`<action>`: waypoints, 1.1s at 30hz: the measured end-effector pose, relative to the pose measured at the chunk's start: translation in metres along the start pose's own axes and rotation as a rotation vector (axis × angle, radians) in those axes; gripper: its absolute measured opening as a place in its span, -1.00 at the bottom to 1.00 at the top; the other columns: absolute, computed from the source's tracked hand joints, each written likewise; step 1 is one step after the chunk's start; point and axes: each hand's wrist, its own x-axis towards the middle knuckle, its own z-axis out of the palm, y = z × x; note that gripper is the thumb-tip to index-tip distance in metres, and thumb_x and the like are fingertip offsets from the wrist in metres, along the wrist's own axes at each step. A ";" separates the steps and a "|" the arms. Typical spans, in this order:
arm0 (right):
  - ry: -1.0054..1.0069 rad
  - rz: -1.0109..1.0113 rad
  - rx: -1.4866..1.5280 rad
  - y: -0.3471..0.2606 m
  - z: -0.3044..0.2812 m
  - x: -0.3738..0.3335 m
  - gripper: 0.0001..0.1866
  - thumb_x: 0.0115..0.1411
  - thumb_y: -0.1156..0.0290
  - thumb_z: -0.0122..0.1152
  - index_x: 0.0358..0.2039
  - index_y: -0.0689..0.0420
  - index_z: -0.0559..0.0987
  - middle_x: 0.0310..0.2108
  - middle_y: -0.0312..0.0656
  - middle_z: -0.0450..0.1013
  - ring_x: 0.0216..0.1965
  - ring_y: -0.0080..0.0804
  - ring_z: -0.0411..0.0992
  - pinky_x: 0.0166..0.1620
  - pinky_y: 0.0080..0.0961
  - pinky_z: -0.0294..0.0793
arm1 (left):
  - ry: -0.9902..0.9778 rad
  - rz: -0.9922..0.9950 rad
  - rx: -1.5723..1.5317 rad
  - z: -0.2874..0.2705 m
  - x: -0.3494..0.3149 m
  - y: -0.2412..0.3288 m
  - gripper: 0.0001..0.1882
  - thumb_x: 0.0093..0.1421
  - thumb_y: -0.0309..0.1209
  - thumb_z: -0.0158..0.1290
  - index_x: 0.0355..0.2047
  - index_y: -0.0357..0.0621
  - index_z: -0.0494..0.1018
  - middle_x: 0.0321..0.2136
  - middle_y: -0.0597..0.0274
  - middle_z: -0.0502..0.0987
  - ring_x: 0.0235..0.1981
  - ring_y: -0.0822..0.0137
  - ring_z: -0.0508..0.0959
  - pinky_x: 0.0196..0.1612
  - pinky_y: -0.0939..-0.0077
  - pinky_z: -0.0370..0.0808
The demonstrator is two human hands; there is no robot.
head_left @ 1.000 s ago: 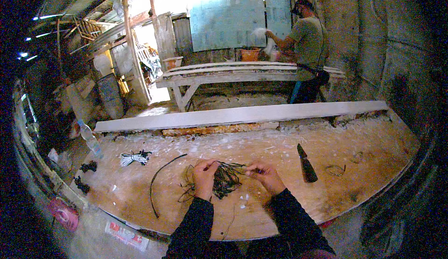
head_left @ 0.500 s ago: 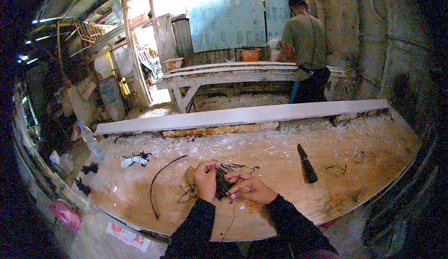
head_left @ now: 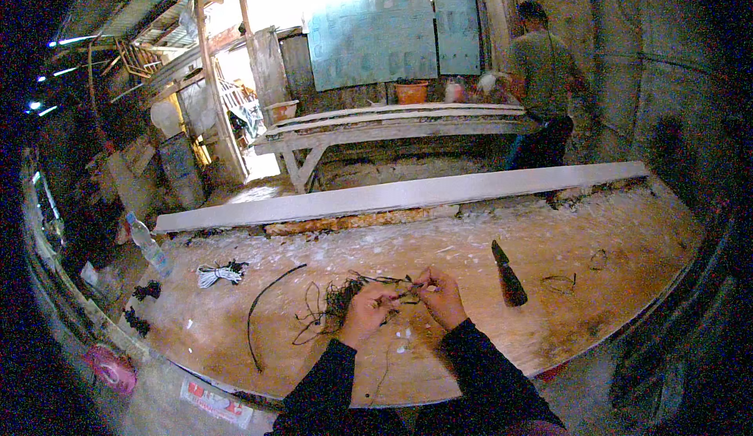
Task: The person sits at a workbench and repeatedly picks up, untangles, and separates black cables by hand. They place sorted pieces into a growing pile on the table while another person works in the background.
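Nearest, a lone thin thread (head_left: 384, 373) trails on the wooden tabletop (head_left: 612, 310), where a right sleeve (head_left: 498, 373) might drag it. Left hand (head_left: 367, 310) closed on dark strands (head_left: 403, 295), right hand (head_left: 443, 299) pinching them just beside it; the tangled dark cord bundle (head_left: 339, 299) lies on the tabletop against the left hand's outer side, its splayed loops (head_left: 308, 318) liable to knot if one strand were yanked. Reaching farther off, to the right, a dark knife (head_left: 511, 285) lies apart; a wide right-arm sweep could knock it.
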 end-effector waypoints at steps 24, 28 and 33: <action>0.063 0.084 0.217 0.003 -0.014 0.008 -0.94 -0.05 0.52 0.13 -0.50 0.19 0.51 -0.45 -0.27 0.38 -0.39 -0.51 0.33 -0.28 -0.63 0.30 | 0.311 -0.314 -0.134 -0.014 0.002 0.014 -0.93 -0.10 -0.50 0.08 -0.58 -0.26 0.46 -0.63 0.34 0.37 -0.52 0.51 0.35 -0.43 0.65 0.28; -0.402 0.108 0.423 -0.016 -0.001 -0.006 -0.91 -0.08 0.52 0.15 -0.48 0.17 0.53 -0.33 -0.24 0.35 -0.21 -0.45 0.29 -0.12 -0.53 0.27 | 0.692 -0.323 -0.099 -0.024 0.007 0.005 -0.96 -0.11 -0.54 0.06 -0.62 -0.26 0.44 -0.67 0.31 0.39 -0.59 0.49 0.36 -0.46 0.66 0.29; -0.631 0.343 0.480 -0.041 0.009 -0.017 -0.83 -0.03 0.45 0.13 -0.36 0.11 0.54 -0.16 -0.19 0.28 -0.10 -0.39 0.22 -0.10 -0.49 0.25 | 0.709 -0.295 0.002 -0.030 0.004 -0.010 -0.97 -0.12 -0.58 0.05 -0.63 -0.25 0.41 -0.63 0.29 0.40 -0.54 0.47 0.39 -0.42 0.65 0.32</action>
